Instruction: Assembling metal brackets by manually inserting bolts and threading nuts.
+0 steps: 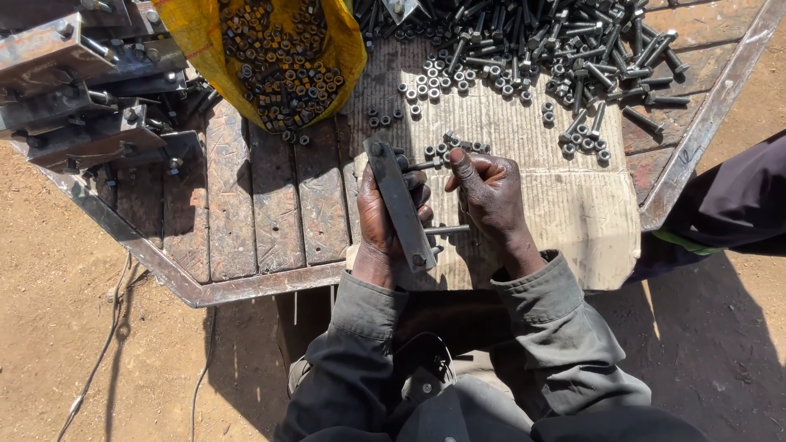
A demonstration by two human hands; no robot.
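I see the left hand (381, 221) clamped around a flat metal bar (400, 205), held over the cardboard (573, 213) with 1 bolt (446, 230) through it. The right hand (489, 196) pinches something small at its upper bolt; stacked brackets (82, 90) look finished, while many loose bolts (565, 49) and nuts (282, 57) remain.

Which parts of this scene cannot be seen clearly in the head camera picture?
- Left hand: palm hidden behind the flat metal bar.
- Right hand: fingertips curl inward, so any small part held is hidden.
- Yellow sack of nuts: top cut off by the edge.
- Bolt pile: far side cut off.
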